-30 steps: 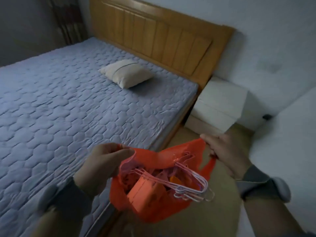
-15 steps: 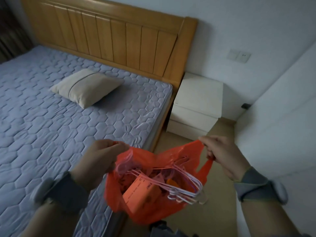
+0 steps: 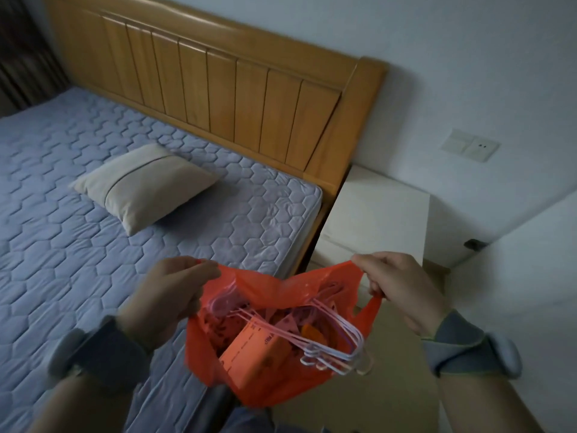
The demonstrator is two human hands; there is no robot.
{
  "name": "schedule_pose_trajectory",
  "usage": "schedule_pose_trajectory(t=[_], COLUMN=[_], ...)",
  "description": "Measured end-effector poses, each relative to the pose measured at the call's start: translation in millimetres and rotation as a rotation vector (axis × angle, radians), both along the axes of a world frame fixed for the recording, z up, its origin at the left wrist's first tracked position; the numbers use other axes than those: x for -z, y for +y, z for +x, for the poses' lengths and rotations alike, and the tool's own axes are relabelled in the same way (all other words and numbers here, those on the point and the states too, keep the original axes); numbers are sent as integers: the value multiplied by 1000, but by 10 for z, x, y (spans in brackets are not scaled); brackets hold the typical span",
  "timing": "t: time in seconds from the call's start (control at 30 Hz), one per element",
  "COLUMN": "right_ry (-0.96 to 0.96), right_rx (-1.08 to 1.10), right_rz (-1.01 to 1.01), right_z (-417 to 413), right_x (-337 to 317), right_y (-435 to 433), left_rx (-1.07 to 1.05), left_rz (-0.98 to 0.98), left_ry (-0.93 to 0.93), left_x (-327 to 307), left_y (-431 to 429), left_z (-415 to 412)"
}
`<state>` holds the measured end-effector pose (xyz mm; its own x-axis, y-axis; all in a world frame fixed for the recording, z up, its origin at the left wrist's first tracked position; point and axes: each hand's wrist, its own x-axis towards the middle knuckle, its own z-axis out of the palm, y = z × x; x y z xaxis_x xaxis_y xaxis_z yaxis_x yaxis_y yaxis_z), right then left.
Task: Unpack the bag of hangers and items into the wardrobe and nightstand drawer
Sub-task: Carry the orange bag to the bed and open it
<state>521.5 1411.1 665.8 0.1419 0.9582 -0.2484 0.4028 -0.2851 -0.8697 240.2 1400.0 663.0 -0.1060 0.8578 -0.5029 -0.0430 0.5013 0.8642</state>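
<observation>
Bedroom: bed [image 3: 93,245] with a blue quilted mattress and a wooden headboard [image 3: 218,89]; beige pillow [image 3: 140,185] lies on it. White nightstand [image 3: 374,214] stands just beside the bed at the headboard end. Orange plastic bag [image 3: 274,385] is held in the air near the bed's edge, mouth pulled open. Left hand [image 3: 168,295] pinches the left rim. Right hand [image 3: 396,285] grips the right handle, fingers curled. Inside: pale wire hangers [image 3: 327,351], ends over the right rim, beside an orange box [image 3: 249,354].
</observation>
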Motion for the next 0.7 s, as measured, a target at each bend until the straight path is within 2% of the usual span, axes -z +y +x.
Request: schedule_pose_trajectory(t=[0.2,0.4,0.57,0.7], right_ry=[2,130,149,136], right_rx=[-45,-72,-125,-247], right_rz=[-35,-69,-67,-112], right_z=[-45,-82,-56,17], right_x=[55,59,163,286], right_y=[929,1995,2819,3693], left_rx=[-40,-84,-157,-233], left_rz=[15,50,51,31], left_ry=[4,32,84,141], left_x=[80,44,30,74], left_y=[890,1737,2395,3115], left_z=[-5,-34,-17,78])
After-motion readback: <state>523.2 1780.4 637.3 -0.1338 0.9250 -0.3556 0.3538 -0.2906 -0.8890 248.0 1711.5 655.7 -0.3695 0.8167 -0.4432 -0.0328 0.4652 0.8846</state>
